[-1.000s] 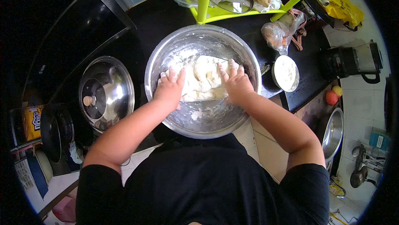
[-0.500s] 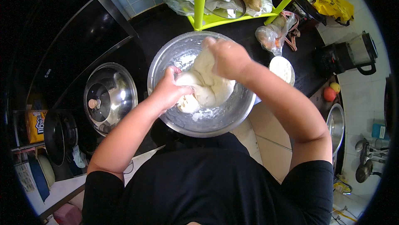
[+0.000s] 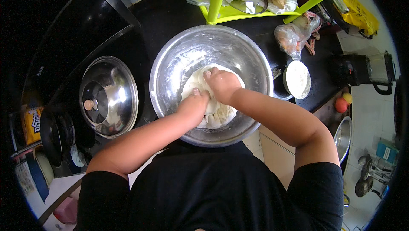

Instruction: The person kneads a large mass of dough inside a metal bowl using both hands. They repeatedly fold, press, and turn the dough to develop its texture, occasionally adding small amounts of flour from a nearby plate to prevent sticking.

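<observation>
Dough sits in the steel bowl, directly under left hand and right hand, both touching, no clear long axis; fingers curled against it, can't tell if gripping.

Dough: middle covered by left grip and right grip; left fingers largely out of sight. Bowl: floor mostly hidden under dough, rim crossed by both forearms. Far edge of desk: green rack cut off at top; contents of clear bag too indistinct to name. Right edge: metal basin partly behind right arm; blender base lost in shadow.
</observation>
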Demonstrator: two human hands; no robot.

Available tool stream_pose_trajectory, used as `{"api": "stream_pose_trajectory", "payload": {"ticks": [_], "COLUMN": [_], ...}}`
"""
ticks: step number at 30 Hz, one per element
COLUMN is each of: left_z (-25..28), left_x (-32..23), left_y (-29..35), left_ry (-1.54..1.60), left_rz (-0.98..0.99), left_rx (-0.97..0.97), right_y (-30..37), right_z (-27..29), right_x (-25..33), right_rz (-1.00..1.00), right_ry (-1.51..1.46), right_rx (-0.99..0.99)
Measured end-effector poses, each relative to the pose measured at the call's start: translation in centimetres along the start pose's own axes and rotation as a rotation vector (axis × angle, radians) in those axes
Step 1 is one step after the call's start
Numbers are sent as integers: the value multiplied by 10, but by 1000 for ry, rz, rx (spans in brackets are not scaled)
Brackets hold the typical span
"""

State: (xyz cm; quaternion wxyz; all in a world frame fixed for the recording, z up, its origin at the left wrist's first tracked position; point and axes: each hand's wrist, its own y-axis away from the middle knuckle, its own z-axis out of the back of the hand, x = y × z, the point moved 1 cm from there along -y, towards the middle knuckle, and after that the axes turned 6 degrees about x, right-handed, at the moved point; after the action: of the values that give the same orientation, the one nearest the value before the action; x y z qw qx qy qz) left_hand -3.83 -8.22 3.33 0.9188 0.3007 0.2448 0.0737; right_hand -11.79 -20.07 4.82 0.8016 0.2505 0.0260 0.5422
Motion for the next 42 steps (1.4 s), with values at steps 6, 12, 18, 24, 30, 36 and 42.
{"api": "stream_pose_trajectory", "payload": {"ticks": [6, 12, 18, 24, 30, 36, 42], "left_z": [0, 4, 88, 75, 43, 63, 80], "left_x": [-26, -14, 5, 35, 42, 22, 40], "left_y": [-17, -5, 55, -17, -89, -92, -18], "left_ry": [126, 723, 585, 414, 638, 1253, 394], "left_rz": [312, 63, 0, -139, -151, -103, -390], "left_rx": [-139, 12, 148, -290, -258, 83, -228], "right_y": [-39, -44, 43, 47, 70, 36, 70], "right_z": [5, 14, 15, 1, -8, -23, 9], "right_x": [-3, -27, -71, -24, -26, -52, -11], "right_rz": [23, 105, 188, -181, -459, -510, -301], "right_ry": [386, 121, -435, -14, -534, -1637, -534], "right_rx": [-99, 7, -150, -694, -781, -571, -448]}}
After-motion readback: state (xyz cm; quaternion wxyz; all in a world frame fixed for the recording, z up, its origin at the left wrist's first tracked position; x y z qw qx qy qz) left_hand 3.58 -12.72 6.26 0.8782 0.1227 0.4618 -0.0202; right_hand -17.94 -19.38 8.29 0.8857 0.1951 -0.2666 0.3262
